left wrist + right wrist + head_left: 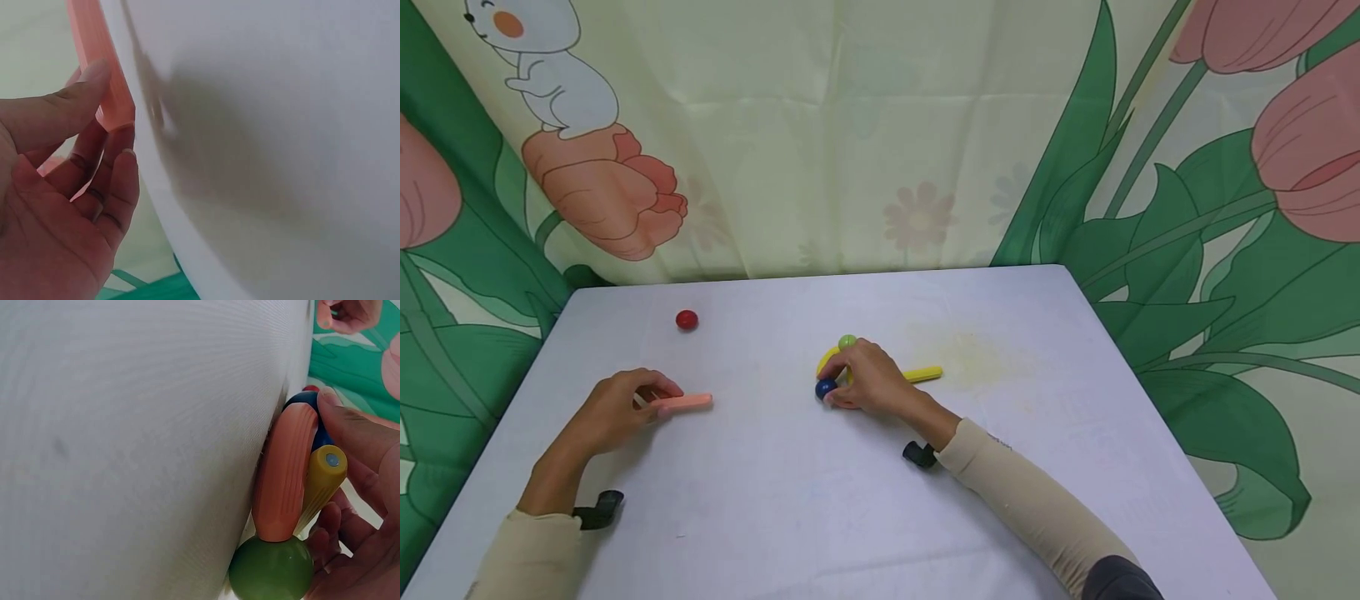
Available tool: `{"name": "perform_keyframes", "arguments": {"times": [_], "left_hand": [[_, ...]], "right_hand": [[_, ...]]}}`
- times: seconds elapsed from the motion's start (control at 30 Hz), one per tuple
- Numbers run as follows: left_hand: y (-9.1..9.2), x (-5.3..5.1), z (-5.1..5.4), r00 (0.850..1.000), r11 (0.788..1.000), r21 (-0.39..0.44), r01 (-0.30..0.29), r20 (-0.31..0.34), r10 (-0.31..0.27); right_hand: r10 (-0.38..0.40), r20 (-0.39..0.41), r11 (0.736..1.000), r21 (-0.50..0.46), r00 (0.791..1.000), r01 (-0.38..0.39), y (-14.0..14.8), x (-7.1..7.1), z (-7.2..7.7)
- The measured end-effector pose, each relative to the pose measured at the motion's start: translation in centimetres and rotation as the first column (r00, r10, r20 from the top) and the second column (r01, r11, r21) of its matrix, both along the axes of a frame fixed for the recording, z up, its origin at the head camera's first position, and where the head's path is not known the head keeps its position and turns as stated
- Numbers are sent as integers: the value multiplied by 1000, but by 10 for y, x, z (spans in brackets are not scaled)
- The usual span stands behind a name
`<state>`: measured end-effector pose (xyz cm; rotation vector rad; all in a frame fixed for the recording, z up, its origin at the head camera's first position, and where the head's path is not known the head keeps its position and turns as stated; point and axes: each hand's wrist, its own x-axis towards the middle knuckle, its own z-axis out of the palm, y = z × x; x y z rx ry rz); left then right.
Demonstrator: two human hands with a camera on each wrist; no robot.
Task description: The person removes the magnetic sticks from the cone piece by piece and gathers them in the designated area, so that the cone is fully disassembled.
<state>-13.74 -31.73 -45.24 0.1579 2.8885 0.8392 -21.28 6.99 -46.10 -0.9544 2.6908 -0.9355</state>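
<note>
My left hand (617, 410) pinches a salmon-orange stick (688, 402) just above the table. In the left wrist view the ridged orange stick (103, 56) sits between thumb and fingers. My right hand (876, 382) grips a dark blue ball (825, 389) between thumb and fingers. Around that hand are a light green ball (847, 342), a curved yellow piece (826, 361) and a straight yellow stick (923, 374), partly hidden. In the right wrist view, an orange piece (284, 475) joins the blue ball (322, 434) to a green ball (272, 569), beside a yellow stick (326, 472).
A red ball (687, 320) lies toward the table's back left. White cloth covers the table (760, 500). A printed curtain (820, 150) with flowers and a rabbit hangs behind it. Black wrist mounts (598, 510) sit under both forearms.
</note>
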Motion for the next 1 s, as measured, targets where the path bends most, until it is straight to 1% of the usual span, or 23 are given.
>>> {"name": "perform_keyframes", "arguments": {"times": [0.1, 0.37, 0.47, 0.57, 0.87, 1.0], "left_hand": [[-10, 1, -1, 1000, 1000, -9, -10, 23, 10], [-33, 1, -1, 999, 999, -46, -21, 44, 23], [-38, 2, -2, 998, 998, -56, -26, 58, 29], [-41, 2, -2, 997, 998, -57, -33, 64, 36], [-42, 2, -2, 1000, 999, -45, -14, 26, 15], [-43, 1, -2, 1000, 999, -46, -12, 23, 13]], "right_hand": [[4, 2, 1000, 1, 1000, -4, -1, 0, 0], [-1, 9, 1000, 0, 1000, 1, -1, 0, -2], [0, 7, 1000, 3, 1000, 0, -1, 0, -2], [-2, 5, 1000, 10, 1000, 2, -1, 0, -1], [-11, 9, 1000, 9, 1000, 11, 0, 1, 1], [-9, 7, 1000, 6, 1000, 9, 0, 1, 1]]}}
